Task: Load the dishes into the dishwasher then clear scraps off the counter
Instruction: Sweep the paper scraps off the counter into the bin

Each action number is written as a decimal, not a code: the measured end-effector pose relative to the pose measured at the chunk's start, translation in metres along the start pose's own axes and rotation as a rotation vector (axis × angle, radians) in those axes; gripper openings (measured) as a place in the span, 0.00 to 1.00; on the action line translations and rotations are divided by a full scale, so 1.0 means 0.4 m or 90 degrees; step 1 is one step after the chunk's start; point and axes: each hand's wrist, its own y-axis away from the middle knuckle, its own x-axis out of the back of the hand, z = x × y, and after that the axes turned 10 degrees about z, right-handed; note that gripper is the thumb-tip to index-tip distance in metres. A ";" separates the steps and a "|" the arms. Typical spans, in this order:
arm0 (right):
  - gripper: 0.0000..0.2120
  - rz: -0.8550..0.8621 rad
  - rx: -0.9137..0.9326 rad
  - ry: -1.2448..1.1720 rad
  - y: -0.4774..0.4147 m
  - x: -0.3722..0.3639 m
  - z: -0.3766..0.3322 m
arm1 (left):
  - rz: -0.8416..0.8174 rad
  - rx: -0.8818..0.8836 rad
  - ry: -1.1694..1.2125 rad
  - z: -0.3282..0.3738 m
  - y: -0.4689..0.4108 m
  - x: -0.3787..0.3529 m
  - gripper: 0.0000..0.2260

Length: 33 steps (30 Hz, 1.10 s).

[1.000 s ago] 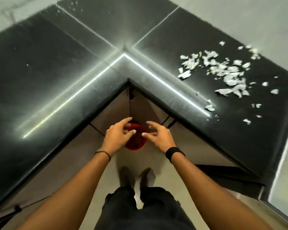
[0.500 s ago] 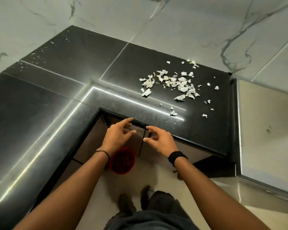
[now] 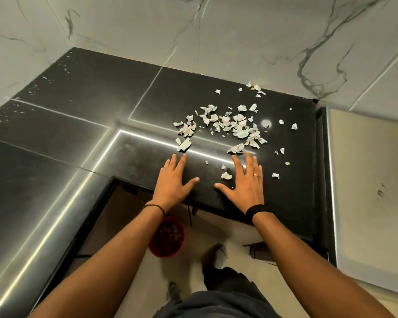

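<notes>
While the marble wall (image 3: pixel 239 37) rose well beyond the fingertips, the black bench (image 3: pixel 55 157) spread beneath both hands in an L, its inner corner just left of the left wrist. A pale flat surface (image 3: pixel 365 191) lay right of the right hand, past the bench's end. The left hand (image 3: pixel 172 180) was held palm down near the bench's front edge, its fingers (image 3: pixel 180 162) straight and close together, thumb spread rightward, holding nothing. The right hand (image 3: pixel 246 184) was held the same way just beside it, fingers (image 3: pixel 237 165) straight and slightly fanned, thumb aimed at the left thumb, holding nothing. Whether either palm pressed on the bench could not be told. A red bucket (image 3: pixel 167 237) stood on the floor below the left wrist, its contents dark and unclear. The scraps (image 3: pixel 228 125), pale torn flakes, lay scattered on the bench just ahead of both sets of fingertips, thickest ahead of the right hand, with a few bits between the hands and some right of the right hand. A black band (image 3: pixel 257 210) circled the right wrist, a thin cord (image 3: pixel 155 207) the left, and a ring (image 3: pixel 255 175) sat on a right finger.
</notes>
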 end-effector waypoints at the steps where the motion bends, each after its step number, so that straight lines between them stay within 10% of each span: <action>1: 0.50 -0.006 0.004 0.009 -0.019 -0.011 0.011 | 0.008 0.012 -0.029 0.002 -0.022 -0.015 0.39; 18: 0.49 -0.007 0.058 0.038 -0.300 -0.092 0.035 | 0.041 0.036 -0.120 0.015 -0.319 -0.085 0.35; 33: 0.57 -0.217 -0.007 0.050 -0.525 -0.013 0.134 | -0.135 -0.400 -0.149 0.078 -0.685 -0.095 0.38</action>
